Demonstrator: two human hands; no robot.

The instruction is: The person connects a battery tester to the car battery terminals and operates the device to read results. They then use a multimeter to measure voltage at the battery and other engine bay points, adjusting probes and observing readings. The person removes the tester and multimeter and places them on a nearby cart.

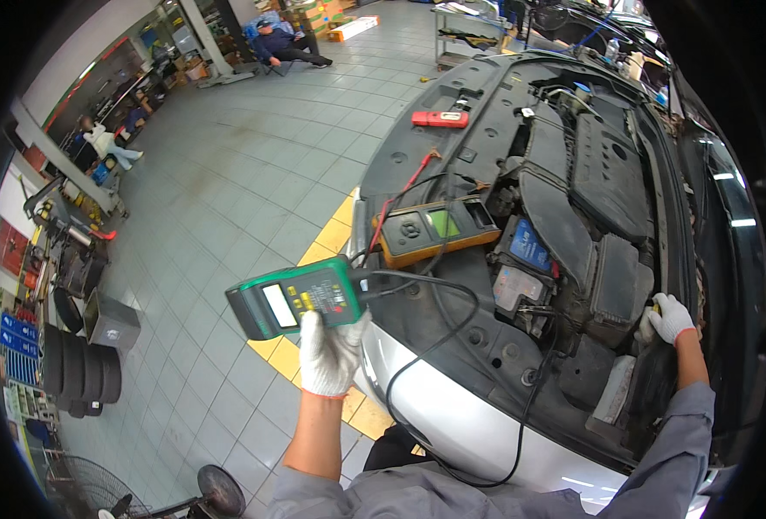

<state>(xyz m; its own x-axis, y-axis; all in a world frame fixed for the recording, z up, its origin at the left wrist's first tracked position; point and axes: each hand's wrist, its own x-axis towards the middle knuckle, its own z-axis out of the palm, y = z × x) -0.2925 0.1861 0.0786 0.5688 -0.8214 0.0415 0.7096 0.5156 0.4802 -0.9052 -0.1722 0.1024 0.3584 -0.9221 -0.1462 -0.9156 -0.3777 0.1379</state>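
My gloved left hand (pixel 325 353) grips a green and black handheld meter (pixel 318 298), its pale screen facing up, over the front edge of the car. A black cable (pixel 465 298) runs from the meter's end, loops down past the bumper and back into the engine bay. At the far right side of the bay, my gloved right hand (pixel 673 320) has its fingers curled beside the black air filter box (pixel 618 281); what they hold is hidden. Between the hands sits the car battery (pixel 530 246) with a blue label, a clamp near its terminal.
A yellow and black tester (pixel 439 229) with red and black leads lies on the front panel. Further off is a red handheld device (pixel 441 118). Stacked tyres (pixel 80 368) and a fan (pixel 220 491) stand left. Two people sit across the tiled floor (pixel 253 173). A cart (pixel 469 39) stands behind.
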